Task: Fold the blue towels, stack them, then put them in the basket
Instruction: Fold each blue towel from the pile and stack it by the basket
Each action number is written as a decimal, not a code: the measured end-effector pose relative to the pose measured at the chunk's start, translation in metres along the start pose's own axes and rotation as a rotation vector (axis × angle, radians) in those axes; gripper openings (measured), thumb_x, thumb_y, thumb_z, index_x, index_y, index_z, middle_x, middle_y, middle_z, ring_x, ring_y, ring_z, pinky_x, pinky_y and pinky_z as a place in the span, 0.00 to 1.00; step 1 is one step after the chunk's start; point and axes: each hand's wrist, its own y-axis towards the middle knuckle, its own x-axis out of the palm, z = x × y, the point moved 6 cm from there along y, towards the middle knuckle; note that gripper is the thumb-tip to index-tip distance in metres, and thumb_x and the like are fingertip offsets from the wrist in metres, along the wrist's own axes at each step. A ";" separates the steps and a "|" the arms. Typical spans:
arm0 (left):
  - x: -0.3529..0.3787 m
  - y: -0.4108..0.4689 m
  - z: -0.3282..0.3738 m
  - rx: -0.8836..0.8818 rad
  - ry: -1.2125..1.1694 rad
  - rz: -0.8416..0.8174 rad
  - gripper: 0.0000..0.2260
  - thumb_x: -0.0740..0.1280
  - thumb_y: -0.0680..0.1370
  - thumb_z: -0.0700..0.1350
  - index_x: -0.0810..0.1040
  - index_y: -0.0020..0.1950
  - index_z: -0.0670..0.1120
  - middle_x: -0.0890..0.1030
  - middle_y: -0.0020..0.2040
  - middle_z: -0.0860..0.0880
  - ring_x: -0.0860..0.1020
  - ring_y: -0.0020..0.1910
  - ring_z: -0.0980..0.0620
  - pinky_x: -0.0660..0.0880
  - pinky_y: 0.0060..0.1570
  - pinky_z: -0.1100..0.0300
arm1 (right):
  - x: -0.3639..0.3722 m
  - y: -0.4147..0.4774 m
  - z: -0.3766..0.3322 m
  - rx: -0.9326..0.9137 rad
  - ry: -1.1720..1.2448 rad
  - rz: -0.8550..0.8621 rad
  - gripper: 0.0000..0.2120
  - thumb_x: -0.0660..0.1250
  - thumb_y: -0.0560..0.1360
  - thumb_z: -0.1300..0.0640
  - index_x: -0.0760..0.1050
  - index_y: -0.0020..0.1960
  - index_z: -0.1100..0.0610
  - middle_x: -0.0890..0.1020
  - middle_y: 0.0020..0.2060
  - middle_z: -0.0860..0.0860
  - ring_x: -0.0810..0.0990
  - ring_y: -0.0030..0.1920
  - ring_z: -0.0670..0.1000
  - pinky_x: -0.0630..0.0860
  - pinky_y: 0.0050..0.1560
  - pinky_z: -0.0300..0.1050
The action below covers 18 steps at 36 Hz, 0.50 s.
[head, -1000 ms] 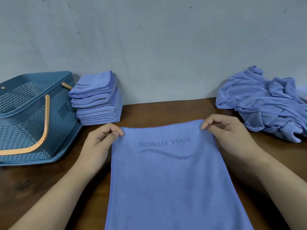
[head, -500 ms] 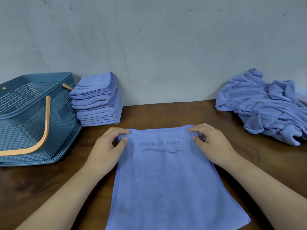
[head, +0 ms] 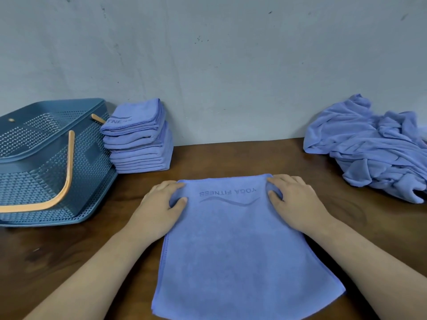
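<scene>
Head view: blue towel [head: 231,250] spread flat at the middle of the bench [head: 231,158], printed end toward the wall [head: 208,65], near hem toward the body. Pinched at its two far corners by left hand [head: 159,204] and right hand [head: 298,202], thumbs on top, fabric bunched under each. Bare wood open beyond the far hem and along both sides. Flanked by basket [head: 92,162] far left, just beside a stack of folded towels [head: 138,144] against the wall, and by a heap of unfolded towels [head: 369,153] far right, well apart. Smoothed the pucker that split the print half a second earlier; same corners gripped.
</scene>
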 end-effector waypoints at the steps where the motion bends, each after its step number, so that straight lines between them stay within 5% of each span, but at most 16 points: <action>1: -0.002 0.001 0.000 -0.004 -0.025 0.022 0.23 0.65 0.84 0.55 0.71 0.79 0.54 0.71 0.77 0.57 0.65 0.78 0.55 0.62 0.77 0.55 | 0.000 0.000 0.000 0.001 -0.008 -0.001 0.21 0.59 0.84 0.47 0.72 0.76 0.47 0.73 0.74 0.42 0.70 0.71 0.51 0.70 0.65 0.52; 11: 0.001 0.007 -0.003 -0.080 0.149 -0.028 0.24 0.56 0.86 0.60 0.64 0.83 0.58 0.65 0.81 0.58 0.59 0.81 0.54 0.56 0.80 0.50 | 0.001 -0.002 -0.003 0.000 -0.079 0.015 0.23 0.57 0.85 0.46 0.70 0.78 0.46 0.72 0.77 0.42 0.68 0.74 0.51 0.71 0.67 0.53; 18: -0.005 0.001 0.002 -0.052 0.062 0.011 0.23 0.61 0.86 0.56 0.66 0.82 0.57 0.68 0.80 0.57 0.62 0.80 0.53 0.59 0.80 0.51 | -0.001 -0.005 -0.005 0.030 -0.098 0.002 0.24 0.54 0.86 0.44 0.66 0.81 0.43 0.67 0.79 0.39 0.63 0.78 0.50 0.67 0.71 0.54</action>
